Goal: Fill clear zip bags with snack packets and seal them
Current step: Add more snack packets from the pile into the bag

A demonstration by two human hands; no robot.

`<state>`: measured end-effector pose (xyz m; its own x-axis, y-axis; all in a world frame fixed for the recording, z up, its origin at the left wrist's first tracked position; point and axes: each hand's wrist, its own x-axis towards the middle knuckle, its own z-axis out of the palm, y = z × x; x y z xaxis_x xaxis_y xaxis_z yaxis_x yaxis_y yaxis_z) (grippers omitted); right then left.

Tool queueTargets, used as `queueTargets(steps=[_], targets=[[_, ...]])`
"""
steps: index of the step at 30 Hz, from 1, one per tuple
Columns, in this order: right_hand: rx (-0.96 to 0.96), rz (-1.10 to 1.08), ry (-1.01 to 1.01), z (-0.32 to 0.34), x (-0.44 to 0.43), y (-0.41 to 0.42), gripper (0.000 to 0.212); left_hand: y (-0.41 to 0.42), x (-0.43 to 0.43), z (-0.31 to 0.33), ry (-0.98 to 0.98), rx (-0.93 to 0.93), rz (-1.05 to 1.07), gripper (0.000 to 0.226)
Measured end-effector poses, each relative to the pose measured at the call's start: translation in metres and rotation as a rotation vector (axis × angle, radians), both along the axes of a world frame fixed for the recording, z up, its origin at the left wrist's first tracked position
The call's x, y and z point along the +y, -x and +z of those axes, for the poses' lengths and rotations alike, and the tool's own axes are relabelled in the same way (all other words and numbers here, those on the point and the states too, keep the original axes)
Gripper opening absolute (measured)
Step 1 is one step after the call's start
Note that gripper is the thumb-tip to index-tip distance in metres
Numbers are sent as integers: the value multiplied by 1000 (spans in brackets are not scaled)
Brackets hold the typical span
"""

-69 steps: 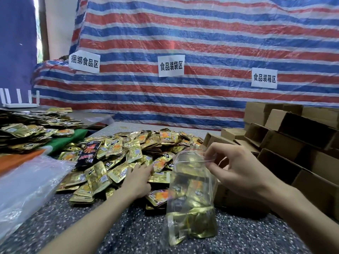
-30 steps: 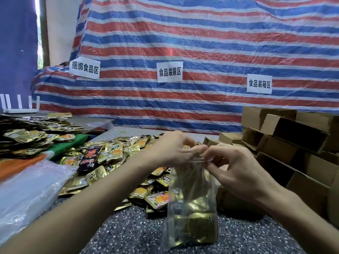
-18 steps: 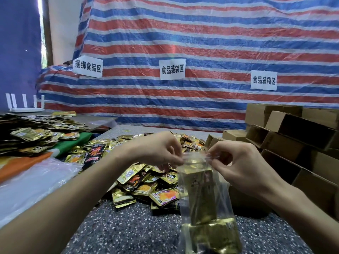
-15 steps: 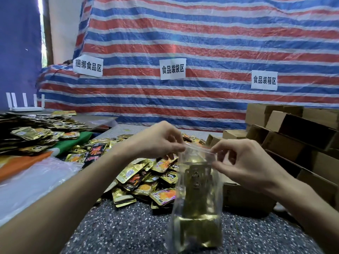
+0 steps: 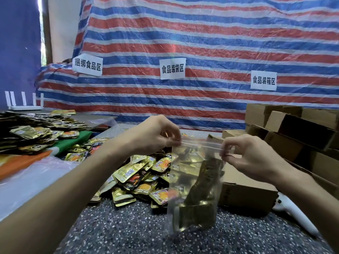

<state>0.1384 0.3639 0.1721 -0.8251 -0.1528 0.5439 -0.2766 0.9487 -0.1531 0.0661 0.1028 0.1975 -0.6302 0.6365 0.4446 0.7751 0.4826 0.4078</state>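
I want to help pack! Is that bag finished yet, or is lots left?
Done: gold packets sit inside the clear zip bag. In hand: left hand and right hand pinch its top ends; I cannot tell if it is sealed. Left: a big pile of loose packets beside it.

Left hand [image 5: 156,134]: pinches zip strip of clear bag [image 5: 196,182], left end.
Right hand [image 5: 251,156]: pinches right end.
Bag contents: gold packets [image 5: 196,211].

Zip bag [image 5: 180,173] motion-blurred; print on its snack packets [image 5: 197,211] illegible; cardboard boxes [image 5: 300,129] right of the bag cropped at edge
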Motion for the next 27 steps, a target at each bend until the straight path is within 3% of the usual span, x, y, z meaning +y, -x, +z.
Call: queueTargets(steps=[4, 9, 15, 17, 22, 27], targets=[[-61, 85, 67, 3, 2, 0, 25, 2, 0, -5, -1, 15, 24, 8], [-61, 151, 300, 0, 7, -3, 31, 9, -6, -10, -214, -103, 71, 33], [-297, 157, 553, 4, 17, 3, 23, 17, -14, -18, -264, -278, 75, 12], [-356, 187, 572, 6, 18, 1, 15, 20, -17, -21, -256, -305, 86, 11], [-337, 126, 547, 3, 16, 3, 17, 24, -19, -28, -217, -347, 94, 8], [-281, 97, 370, -4, 0, 4, 28, 20, -12, -33, -201, -260, 116, 9]])
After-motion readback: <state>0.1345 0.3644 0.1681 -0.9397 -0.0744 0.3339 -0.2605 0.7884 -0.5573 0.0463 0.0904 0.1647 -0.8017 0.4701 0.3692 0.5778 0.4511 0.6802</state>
